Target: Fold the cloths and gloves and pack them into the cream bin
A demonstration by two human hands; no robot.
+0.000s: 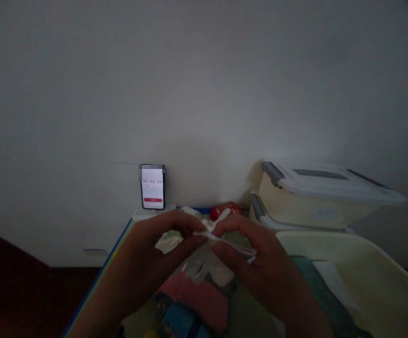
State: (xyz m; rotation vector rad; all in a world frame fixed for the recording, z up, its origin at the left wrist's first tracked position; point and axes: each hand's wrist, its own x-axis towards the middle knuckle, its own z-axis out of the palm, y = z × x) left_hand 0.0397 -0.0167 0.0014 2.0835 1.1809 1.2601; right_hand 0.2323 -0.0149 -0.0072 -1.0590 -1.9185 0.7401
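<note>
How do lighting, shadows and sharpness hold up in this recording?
Head view: dim overall, the lower left corner nearly black; the phone screen stands out brightest, pixelated at its top; a faint, soft-edged shadow lies on the wall; the thin white plastic between left hand and right hand lacks crisp detail.

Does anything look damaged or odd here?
Perhaps one thing: a thin dark line on the wall, just left of the phone. It stands out against the pale surface; whether it's a crack or a mark, I can't tell.
</note>
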